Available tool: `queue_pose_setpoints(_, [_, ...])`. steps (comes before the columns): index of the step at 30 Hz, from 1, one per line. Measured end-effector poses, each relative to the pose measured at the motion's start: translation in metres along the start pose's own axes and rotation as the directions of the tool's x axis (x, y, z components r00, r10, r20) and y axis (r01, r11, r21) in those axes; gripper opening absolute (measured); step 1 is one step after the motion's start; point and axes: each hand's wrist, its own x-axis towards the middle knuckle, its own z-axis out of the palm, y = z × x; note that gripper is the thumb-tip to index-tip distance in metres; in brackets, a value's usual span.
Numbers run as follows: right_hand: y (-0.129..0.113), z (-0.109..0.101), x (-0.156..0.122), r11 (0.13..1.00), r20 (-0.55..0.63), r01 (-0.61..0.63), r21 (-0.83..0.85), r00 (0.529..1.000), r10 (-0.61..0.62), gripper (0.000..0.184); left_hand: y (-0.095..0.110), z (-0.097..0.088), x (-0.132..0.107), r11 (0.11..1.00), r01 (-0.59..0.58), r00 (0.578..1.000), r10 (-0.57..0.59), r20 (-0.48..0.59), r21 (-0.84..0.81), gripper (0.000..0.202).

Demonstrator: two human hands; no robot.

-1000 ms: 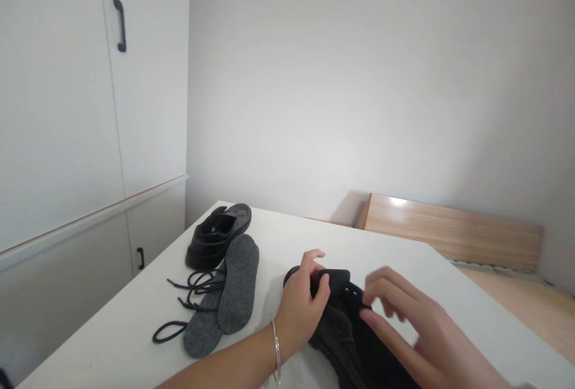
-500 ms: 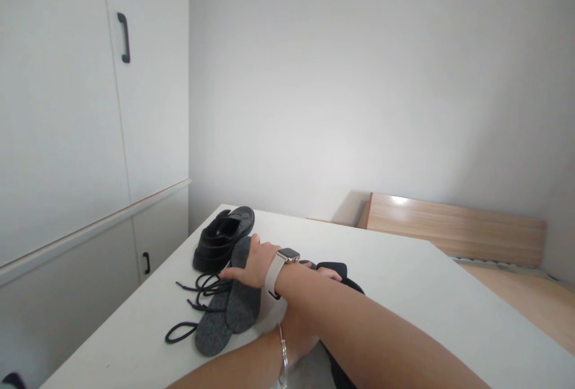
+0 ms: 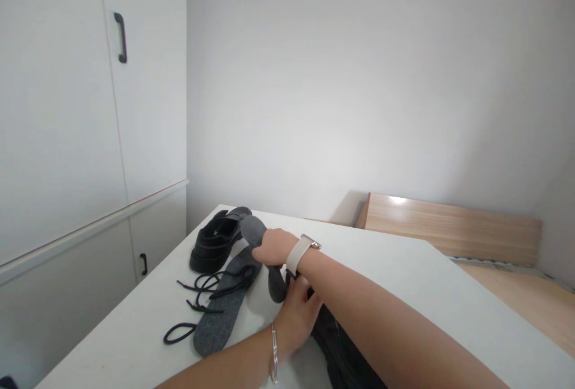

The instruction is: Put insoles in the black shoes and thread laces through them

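Observation:
My right hand (image 3: pixel 272 248), with a pale watch on its wrist, reaches across to the left and is closed on a grey felt insole (image 3: pixel 256 230), which is lifted off the table and bent. My left hand (image 3: pixel 296 314), with a thin bracelet, grips the black shoe (image 3: pixel 345 350) close to me; its fingers are partly hidden under my right forearm. A second grey insole (image 3: pixel 224 308) lies flat on the white table (image 3: pixel 404 275), with black laces (image 3: pixel 200 290) over and beside it. Another black shoe (image 3: pixel 215 245) stands at the table's far left corner.
White cupboards with black handles (image 3: pixel 119 37) stand along the left, close to the table's edge. A wooden bed frame (image 3: pixel 453 230) lies behind the table on the right, against a plain white wall.
My right hand crossed from the near shoe to the insoles, then closed on the upper one and lifted it up and to the right. My left hand stays on the near shoe.

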Motion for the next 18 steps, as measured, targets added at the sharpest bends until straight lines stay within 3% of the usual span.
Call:
queue_pose_setpoints(4, [0.014, -0.041, -0.035, 0.985, -0.068, -0.02, 0.173, 0.997, 0.032, 0.03, -0.003, 0.0, 0.002, 0.998, 0.065, 0.998, -0.065, -0.022, -0.006, 0.033])
queue_pose_setpoints(9, [0.047, -0.074, -0.122, 0.917, -0.209, 0.028, 0.398, 0.976, 0.061, 0.027, 0.001, -0.003, 0.006, 0.991, 0.122, 0.992, -0.121, 0.015, -0.052, 0.052])
queue_pose_setpoints(10, [0.055, -0.074, -0.142, 0.918, -0.212, 0.019, 0.396, 0.975, 0.071, 0.025, 0.002, -0.003, 0.006, 0.988, 0.138, 0.99, -0.137, 0.025, -0.064, 0.056])
queue_pose_setpoints(14, [0.087, -0.054, -0.206, 0.989, -0.248, -0.067, 0.134, 0.964, 0.099, 0.019, 0.006, -0.003, 0.007, 0.971, 0.212, 0.977, -0.206, 0.059, -0.108, 0.071])
queue_pose_setpoints(18, [0.102, -0.033, -0.236, 0.994, -0.21, -0.102, -0.04, 0.973, 0.091, 0.014, 0.008, -0.002, 0.007, 0.95, 0.287, 0.957, -0.277, 0.089, -0.123, 0.08])
